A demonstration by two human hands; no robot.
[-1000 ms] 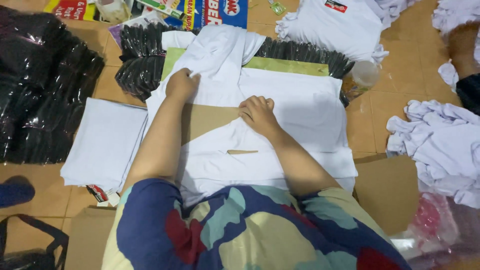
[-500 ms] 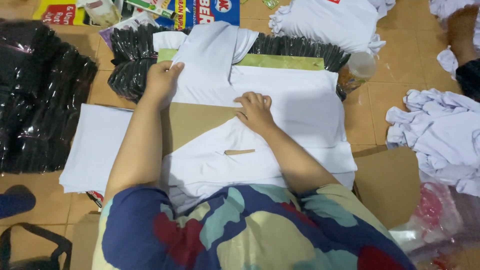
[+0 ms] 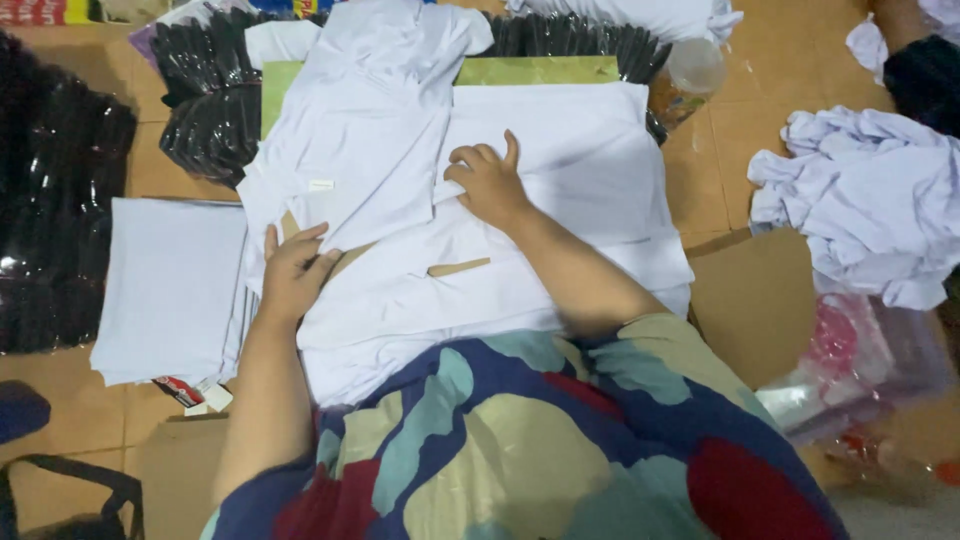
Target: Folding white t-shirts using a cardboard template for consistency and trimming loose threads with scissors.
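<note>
Left grip [image 3: 292, 272] lower now on shirt [image 3: 360, 170]

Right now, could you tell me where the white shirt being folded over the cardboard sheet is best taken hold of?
Probably by the folded flap's lower left edge on the white shirt, coming from the left beside the left hand. There the cloth lifts off the cardboard sheet, so an edge is free. The right hand pins the middle flat.
</note>
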